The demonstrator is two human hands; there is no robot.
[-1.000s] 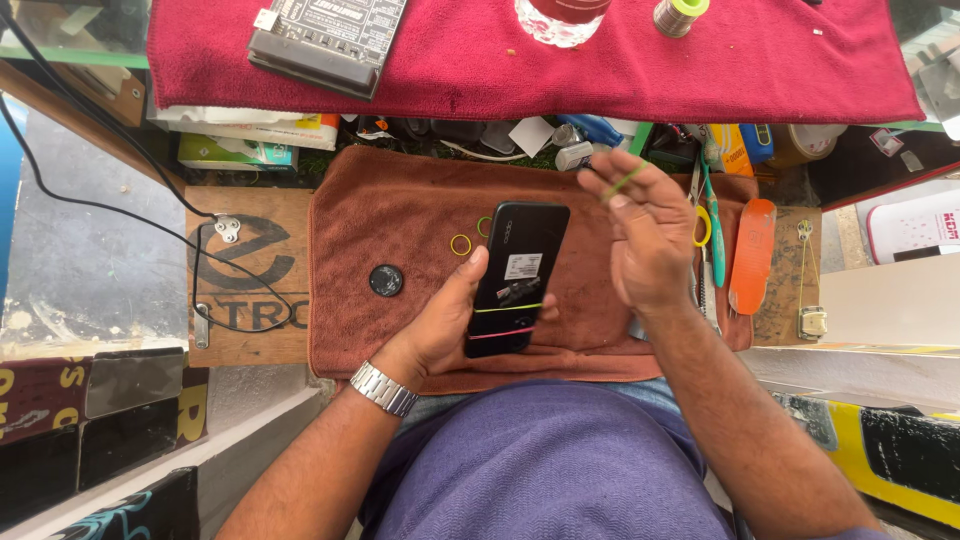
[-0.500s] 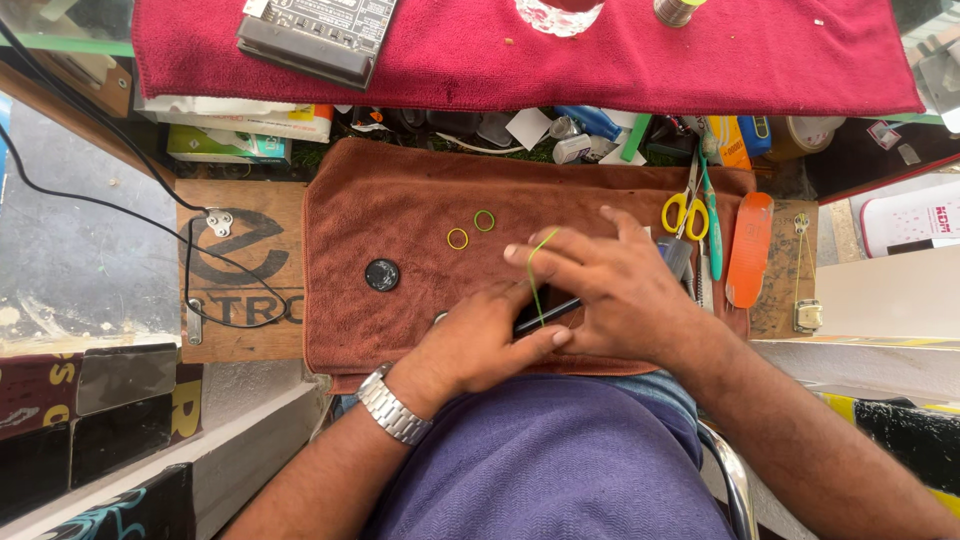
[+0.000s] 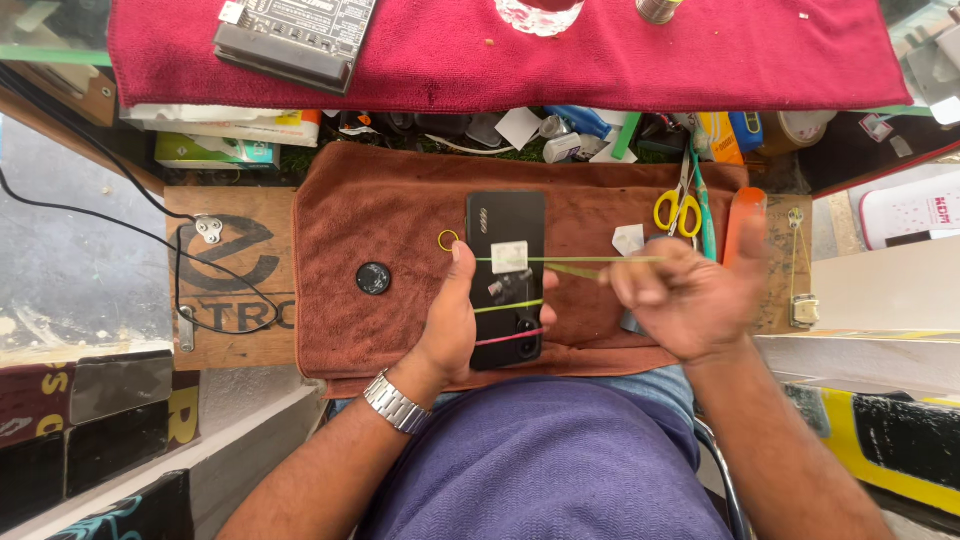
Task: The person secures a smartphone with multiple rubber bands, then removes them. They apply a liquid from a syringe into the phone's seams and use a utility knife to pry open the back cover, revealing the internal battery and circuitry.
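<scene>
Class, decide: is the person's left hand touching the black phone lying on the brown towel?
Touching. The head view shows the left hand gripping the black phone along its left edge, thumb pressed against the side with no gap, on the brown towel.

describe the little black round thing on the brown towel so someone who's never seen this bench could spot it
Start at the brown towel spread in the middle of the bench, then look left of the black phone that the left hand steadies. The small black disc lies alone there on bare towel. Unlike the nearby yellow ring, it is solid, dark and larger.
</scene>
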